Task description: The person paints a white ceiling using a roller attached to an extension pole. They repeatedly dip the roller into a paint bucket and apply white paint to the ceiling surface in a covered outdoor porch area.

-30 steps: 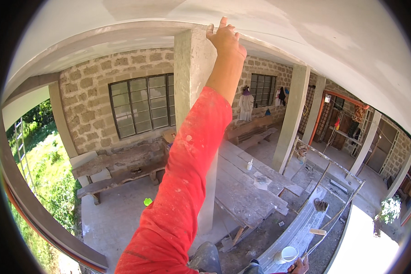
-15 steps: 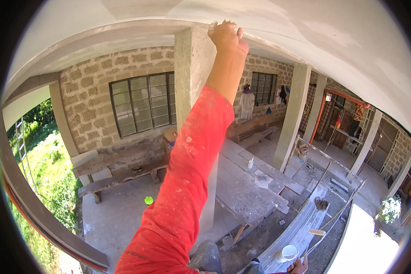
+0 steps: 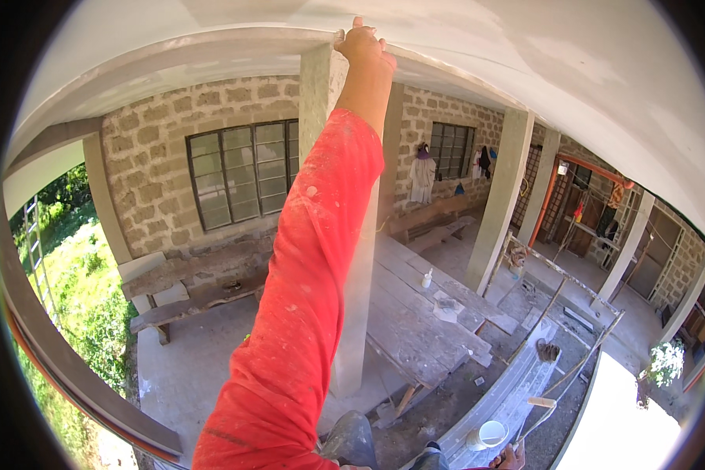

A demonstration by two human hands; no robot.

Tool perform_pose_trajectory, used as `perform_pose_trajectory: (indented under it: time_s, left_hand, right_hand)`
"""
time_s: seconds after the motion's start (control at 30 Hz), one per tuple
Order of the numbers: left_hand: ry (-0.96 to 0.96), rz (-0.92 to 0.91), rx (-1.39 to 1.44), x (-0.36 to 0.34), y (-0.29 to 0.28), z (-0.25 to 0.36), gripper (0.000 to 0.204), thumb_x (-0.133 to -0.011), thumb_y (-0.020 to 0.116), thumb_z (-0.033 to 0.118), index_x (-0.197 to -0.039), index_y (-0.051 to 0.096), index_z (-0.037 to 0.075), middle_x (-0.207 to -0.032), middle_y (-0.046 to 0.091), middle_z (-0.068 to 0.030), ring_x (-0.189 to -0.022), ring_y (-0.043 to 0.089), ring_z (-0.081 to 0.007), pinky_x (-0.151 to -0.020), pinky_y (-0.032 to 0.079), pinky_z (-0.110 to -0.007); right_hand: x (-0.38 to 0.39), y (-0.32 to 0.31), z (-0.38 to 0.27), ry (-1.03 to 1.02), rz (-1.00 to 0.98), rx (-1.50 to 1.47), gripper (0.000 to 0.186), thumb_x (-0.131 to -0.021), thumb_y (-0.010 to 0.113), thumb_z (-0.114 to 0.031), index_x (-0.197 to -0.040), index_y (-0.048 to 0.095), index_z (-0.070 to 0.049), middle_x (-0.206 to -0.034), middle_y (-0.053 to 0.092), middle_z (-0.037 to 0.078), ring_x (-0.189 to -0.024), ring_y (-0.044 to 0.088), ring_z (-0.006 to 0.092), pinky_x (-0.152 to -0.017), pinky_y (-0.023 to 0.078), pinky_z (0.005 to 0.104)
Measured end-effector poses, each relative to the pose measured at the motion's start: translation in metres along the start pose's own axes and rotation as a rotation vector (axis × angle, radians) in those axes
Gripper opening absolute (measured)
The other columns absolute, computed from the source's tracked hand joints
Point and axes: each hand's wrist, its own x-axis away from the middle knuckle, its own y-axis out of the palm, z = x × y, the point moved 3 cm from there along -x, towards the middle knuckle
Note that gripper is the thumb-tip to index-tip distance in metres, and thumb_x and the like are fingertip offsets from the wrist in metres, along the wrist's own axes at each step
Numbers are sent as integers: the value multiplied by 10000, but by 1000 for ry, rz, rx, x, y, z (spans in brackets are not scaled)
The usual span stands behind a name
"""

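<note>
Raised high above me, my left hand (image 3: 363, 45) is at the top of a concrete column (image 3: 319, 86), where it meets the pale ceiling (image 3: 478, 39). One finger stretches up to the ceiling surface and the others are apart and partly bent. The red sleeve (image 3: 301, 258) on that arm has pale specks and hides part of the column. Low on the right, my right hand (image 3: 512, 456) is closed around a small paint roller (image 3: 541, 403) with a cream sleeve and wire frame. Beside it a white bucket (image 3: 489, 433) stands on a long plank.
A wooden table (image 3: 415, 313) holds a white bottle (image 3: 427, 277) and a paper sheet (image 3: 447, 307). Poles form a frame (image 3: 560, 270) round the plank (image 3: 517, 399), which has dark footwear (image 3: 547, 350) on it. A wooden bench (image 3: 204, 301) stands by the stone wall (image 3: 153, 172).
My left hand has moved left and up along the ceiling edge, toward the column top, with one finger now stretched out. My right hand still holds the roller beside the bucket.
</note>
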Motion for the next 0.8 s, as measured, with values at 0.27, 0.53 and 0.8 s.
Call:
perform_pose_trajectory:
  time_s: [0.27, 0.53, 0.8]
  left_hand:
    - [-30, -53, 168, 40, -37, -9, 738, -834, 513, -115, -1480, 297, 166, -1127, 605, -34, -1018, 541, -174, -1020, 421, -467]
    - [-241, 23, -338, 261, -264, -78, 622, -868, 729, 51, -1402, 412, 83, -1201, 557, -115, -1107, 578, -213, -966, 496, -402]
    - [-747, 280, -1118, 577, -608, -81, 260, -771, 821, 126, -948, 719, -35, -824, 749, -116, -617, 684, -154, -582, 548, -319]
  right_hand:
    - [-3, 0, 4, -8, -77, 28, 492, -893, 677, -68, -1381, 614, -97, -785, 590, 41, -608, 541, 127, -499, 435, 285]
    - [18, 113, -65, -399, -624, 147, 516, -1054, 519, -129, -1551, 406, -46, -750, 546, 33, -470, 475, 85, -408, 395, 242]
    - [129, 272, -249, -1078, -641, 404, 486, -1046, 545, -66, -1526, 500, -131, -857, 578, 18, -645, 496, 65, -568, 443, 244]
